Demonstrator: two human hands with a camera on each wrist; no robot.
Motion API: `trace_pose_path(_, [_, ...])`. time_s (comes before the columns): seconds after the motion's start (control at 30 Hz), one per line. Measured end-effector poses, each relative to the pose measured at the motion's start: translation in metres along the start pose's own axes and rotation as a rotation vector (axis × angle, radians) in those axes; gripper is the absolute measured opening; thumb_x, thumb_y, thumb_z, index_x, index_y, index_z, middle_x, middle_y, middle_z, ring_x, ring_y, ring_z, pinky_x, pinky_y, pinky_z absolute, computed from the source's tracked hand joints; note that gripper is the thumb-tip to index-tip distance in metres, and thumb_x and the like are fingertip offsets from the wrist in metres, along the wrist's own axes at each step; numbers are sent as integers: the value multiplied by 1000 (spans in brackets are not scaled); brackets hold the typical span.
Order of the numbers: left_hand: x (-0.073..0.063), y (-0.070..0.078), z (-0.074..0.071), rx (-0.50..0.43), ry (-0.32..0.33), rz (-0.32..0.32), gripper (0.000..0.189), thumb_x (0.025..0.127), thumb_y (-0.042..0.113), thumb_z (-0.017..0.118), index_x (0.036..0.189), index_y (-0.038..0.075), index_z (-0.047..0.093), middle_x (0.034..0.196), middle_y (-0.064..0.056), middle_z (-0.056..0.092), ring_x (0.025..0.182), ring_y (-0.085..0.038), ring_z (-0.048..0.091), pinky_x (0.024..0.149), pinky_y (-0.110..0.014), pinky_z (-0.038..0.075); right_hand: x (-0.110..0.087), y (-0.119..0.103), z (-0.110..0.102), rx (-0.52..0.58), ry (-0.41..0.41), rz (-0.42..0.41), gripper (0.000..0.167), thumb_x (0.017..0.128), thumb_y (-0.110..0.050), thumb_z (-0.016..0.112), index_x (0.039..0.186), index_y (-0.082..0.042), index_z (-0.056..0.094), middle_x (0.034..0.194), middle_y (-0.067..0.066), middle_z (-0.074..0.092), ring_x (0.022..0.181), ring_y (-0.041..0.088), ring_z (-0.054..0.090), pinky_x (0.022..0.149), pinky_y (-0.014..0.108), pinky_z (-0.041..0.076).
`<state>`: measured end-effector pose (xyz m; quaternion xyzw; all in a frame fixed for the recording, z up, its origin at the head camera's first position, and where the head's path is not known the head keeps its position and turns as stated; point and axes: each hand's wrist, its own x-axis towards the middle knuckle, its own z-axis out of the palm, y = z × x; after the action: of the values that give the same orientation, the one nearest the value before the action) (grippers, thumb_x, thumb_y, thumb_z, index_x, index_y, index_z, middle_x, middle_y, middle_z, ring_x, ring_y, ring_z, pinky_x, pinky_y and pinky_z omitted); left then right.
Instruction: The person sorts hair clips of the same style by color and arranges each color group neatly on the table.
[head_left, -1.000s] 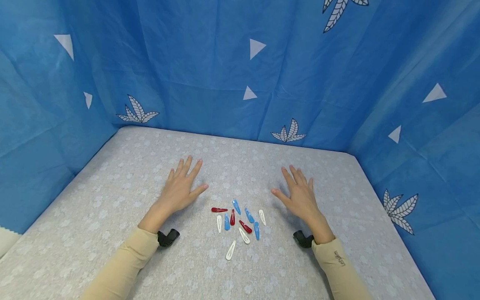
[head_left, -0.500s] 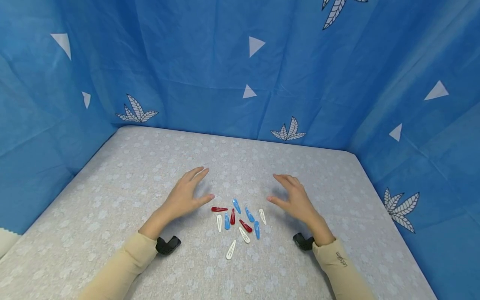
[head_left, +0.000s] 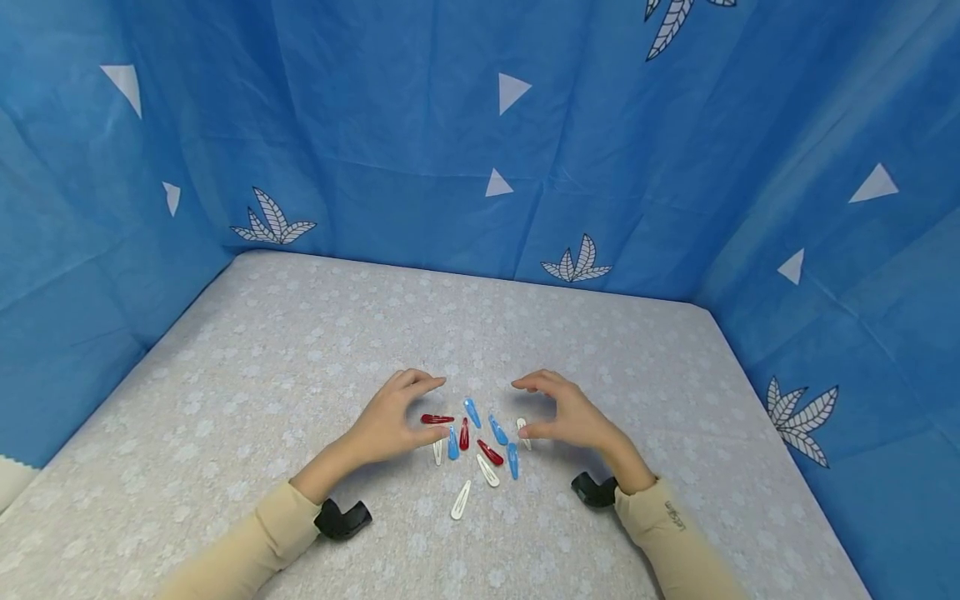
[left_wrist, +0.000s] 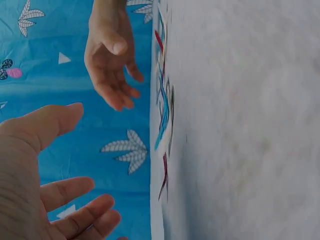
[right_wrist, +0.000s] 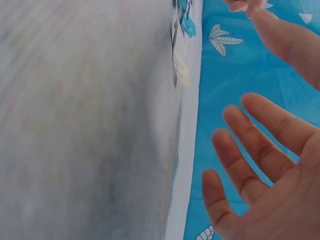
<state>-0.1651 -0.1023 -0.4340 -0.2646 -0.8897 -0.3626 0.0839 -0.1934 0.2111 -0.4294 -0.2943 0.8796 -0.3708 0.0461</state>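
Several snap hair clips lie loosely grouped on the table, some red [head_left: 490, 452], some blue [head_left: 498, 430], some white [head_left: 461, 500]. My left hand [head_left: 387, 422] hovers at the left of the group, thumb and fingers spread apart; its thumb partly covers a white clip [head_left: 438, 452]. On the right, my right hand [head_left: 573, 416] holds a like curved shape, its thumb over part of another white clip [head_left: 523, 425]. Neither hand grips anything. In the left wrist view the clips appear edge-on as thin strips, the blue clip [left_wrist: 164, 112] among them.
A patterned light cloth covers the table [head_left: 300, 333]. Blue curtains [head_left: 420, 125] with white triangles and leaf prints stand behind it and at both sides. A black wrist device [head_left: 342, 520] is strapped to the left wrist, another black device [head_left: 594, 490] to the right.
Both hands have come inward and nearer to me, toward the clips, from wide-spread positions beyond them. Their fingers have gone from splayed to gently curved. The clips lie as before.
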Motion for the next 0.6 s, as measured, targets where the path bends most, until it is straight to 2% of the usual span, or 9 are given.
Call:
trace_pose_path(0.2, [-3,1,10,-35,-42,-15,65,71,35,84,127,6,65,117,-2,62,111,-19,53,91,-44,47,4,1,7,10,-58,-23,66,72,-28,87,130,-9,61,126,4,61,114,26,55,97,51,45])
trace_pose_path(0.6, [-8,2,23,62,-74,49,57,67,40,84,113,10,71,105,4,64,104,-13,51,92,-38,44,7,-1,17,-16,-90,-32,63,74,-32,86,128,-11,63,121,1,63,107,18,55,95,41,46])
